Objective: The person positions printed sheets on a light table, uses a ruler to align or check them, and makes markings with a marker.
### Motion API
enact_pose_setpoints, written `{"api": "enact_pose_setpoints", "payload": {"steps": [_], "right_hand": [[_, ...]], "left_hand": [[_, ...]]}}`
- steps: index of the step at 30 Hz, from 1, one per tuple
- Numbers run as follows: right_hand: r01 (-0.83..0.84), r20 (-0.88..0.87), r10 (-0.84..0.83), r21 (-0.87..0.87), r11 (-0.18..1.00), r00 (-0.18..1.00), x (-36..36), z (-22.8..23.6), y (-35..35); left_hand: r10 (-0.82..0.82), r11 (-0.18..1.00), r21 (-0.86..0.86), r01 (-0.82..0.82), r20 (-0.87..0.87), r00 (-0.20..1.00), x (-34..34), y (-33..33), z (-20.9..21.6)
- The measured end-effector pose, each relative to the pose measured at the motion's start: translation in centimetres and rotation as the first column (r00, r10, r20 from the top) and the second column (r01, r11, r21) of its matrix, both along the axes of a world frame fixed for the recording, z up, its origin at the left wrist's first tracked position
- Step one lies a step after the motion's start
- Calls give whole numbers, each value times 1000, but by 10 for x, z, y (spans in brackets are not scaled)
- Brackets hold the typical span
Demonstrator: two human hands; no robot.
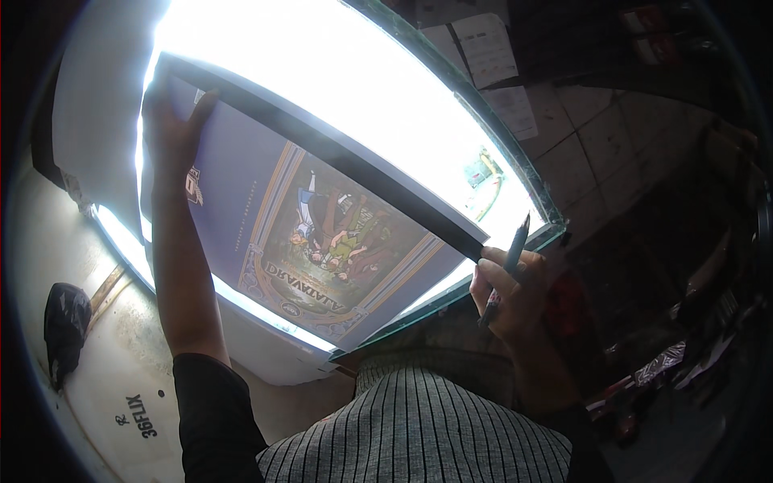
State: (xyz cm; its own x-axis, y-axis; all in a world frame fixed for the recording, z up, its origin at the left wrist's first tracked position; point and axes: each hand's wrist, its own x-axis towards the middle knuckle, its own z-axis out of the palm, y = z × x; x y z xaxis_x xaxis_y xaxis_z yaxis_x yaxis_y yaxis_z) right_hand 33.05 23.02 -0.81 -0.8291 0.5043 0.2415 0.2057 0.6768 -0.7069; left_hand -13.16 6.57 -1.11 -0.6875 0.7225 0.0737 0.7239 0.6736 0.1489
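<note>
Printed sheet [318,233] lies between left hand [171,125] and right hand [511,291], dark strip [326,147] along its edge. Hands apart: right clamped on pen [518,244], left's grip unclear.

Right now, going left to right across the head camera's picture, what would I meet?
A shiny black object of unclear kind → the person's left hand → the gold-bordered cartoon illustration on the purplish print → the right hand, holding a dark pen.

My glowing tabletop [386,88], green-rimmed.
Directly on it lies a purple illustrated sheet [322,221] with a dark band [330,150] along one side.
</note>
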Motion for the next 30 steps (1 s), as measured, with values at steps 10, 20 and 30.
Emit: {"api": "enact_pose_setpoints", "payload": {"steps": [10,20,30], "right_hand": [[-21,51,21,11,1000,998,8,-2,2],[-155,220,133,89,984,966,-14,30,5],[-204,232,169,140,969,958,-6,18,-5]], "left_hand": [[2,1000,22,-3,48,999,5,6,-5],[37,993,116,-28,-73,997,-9,-15,-22],[87,996,-5,-87,-13,996,4,-13,14]]}}
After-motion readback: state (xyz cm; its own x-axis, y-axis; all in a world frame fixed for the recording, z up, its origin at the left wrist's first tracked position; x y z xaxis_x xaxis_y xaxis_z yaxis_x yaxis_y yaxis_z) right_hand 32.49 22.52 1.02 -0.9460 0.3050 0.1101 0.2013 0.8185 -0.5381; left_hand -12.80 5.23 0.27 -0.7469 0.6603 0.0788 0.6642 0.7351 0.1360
